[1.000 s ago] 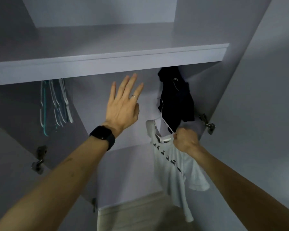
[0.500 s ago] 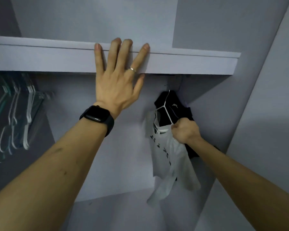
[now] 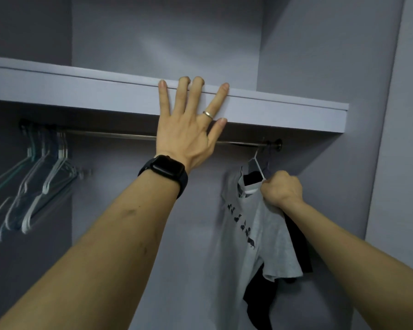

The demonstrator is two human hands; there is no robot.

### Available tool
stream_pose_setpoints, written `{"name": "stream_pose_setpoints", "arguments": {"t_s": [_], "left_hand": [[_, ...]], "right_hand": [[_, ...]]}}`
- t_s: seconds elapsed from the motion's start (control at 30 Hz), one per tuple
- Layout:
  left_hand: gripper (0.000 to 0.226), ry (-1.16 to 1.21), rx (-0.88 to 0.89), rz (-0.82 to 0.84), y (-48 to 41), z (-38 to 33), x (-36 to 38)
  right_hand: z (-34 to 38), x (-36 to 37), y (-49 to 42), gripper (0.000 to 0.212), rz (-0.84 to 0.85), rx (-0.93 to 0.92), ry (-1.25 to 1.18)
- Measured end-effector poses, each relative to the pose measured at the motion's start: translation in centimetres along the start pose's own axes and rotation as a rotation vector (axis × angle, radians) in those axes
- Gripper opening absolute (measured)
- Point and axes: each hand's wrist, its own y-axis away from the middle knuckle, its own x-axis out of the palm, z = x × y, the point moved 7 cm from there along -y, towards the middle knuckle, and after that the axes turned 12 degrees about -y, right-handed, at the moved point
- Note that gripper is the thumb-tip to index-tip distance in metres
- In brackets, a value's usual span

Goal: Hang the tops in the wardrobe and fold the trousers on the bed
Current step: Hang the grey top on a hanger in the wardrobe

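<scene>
Your right hand (image 3: pixel 281 190) clenched the hanger (image 3: pixel 258 166) of the grey top (image 3: pixel 260 231); the rail (image 3: pixel 242 144) lay at eleven o'clock, running three-to-nine.

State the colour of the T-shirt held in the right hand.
T-shirt: light grey, dark print; head view.

— Dim, cool, bluish light fills the wardrobe (image 3: pixel 167 32) and strikes the front of the shelf (image 3: pixel 81 94) from the viewer's side. Beneath the shelf, the rail (image 3: pixel 110 135) sits in deep shadow.
— And sharpness?
— The hangers (image 3: pixel 45 182) at left smear with blur. Wide-angle distortion slants the edges, and grain softens everything.
</scene>
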Motion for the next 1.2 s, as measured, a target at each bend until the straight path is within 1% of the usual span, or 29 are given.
{"name": "stream_pose_setpoints", "arguments": {"t_s": [0.07, 0.13, 0.27, 0.33, 0.4, 0.43, 0.47, 0.53, 0.57, 0.6, 0.7, 0.77, 0.87, 0.93, 1.1, 1.2], "left_hand": [[0.061, 0.008, -0.006, -0.007, -0.1, 0.0, 0.1], [0.061, 0.018, -0.008, -0.018, -0.2, -0.1, 0.2], [0.061, 0.033, -0.014, -0.030, -0.3, -0.1, 0.3], [0.061, 0.038, -0.014, -0.036, -0.4, -0.1, 0.2], [0.060, 0.041, -0.018, -0.037, -0.4, -0.1, 0.3], [0.060, 0.040, -0.020, -0.038, -0.4, 0.0, 0.3], [0.060, 0.038, -0.022, -0.039, -0.4, 0.0, 0.2], [0.060, 0.034, -0.021, -0.047, -0.4, 0.0, 0.2], [0.060, 0.035, -0.020, -0.045, -0.5, 0.0, 0.2], [0.060, 0.038, -0.018, -0.044, -0.5, 0.0, 0.1], [0.060, 0.047, -0.015, -0.041, -0.6, 0.2, 0.1], [0.059, 0.052, -0.020, -0.040, -0.7, 0.3, 0.0], [0.059, 0.057, -0.017, -0.018, -0.5, 0.1, 0.0], [0.060, 0.059, -0.012, 0.000, -0.4, 0.0, 0.0], [0.061, 0.044, -0.015, 0.031, -0.4, -0.1, -0.2], [0.060, 0.034, -0.016, -0.023, -0.3, -0.2, -0.2]], "right_hand": [[1.2, -0.1, -1.3, 0.016, -0.003, -0.007, 0.017], [1.9, 0.2, -2.2, 0.024, 0.009, 0.002, 0.048], [1.8, 1.8, -2.5, 0.027, 0.104, 0.044, 0.136], [1.1, 2.5, -2.2, 0.022, 0.132, 0.056, 0.149], [0.5, 2.5, -1.8, 0.014, 0.114, 0.029, 0.166], [0.3, 2.3, -1.6, 0.015, 0.107, 0.007, 0.180], [0.1, 2.1, -1.3, 0.021, 0.111, -0.012, 0.190], [-0.2, 1.4, -0.4, 0.034, 0.146, -0.038, 0.228], [-0.5, 1.0, 0.1, 0.035, 0.169, -0.046, 0.266], [-0.8, 0.7, 0.7, 0.032, 0.187, -0.054, 0.308], [-1.2, 0.5, 2.3, 0.011, 0.236, -0.102, 0.407], [-1.0, 0.6, 3.2, 0.005, 0.246, -0.163, 0.455], [-0.5, -0.1, 4.1, 0.005, 0.181, -0.214, 0.476], [-0.5, -0.5, 4.2, 0.007, 0.153, -0.207, 0.481], [-1.7, 0.0, 4.2, 0.008, 0.160, -0.146, 0.435], [-2.7, 0.8, 4.0, 0.014, 0.166, -0.132, 0.413]]}}
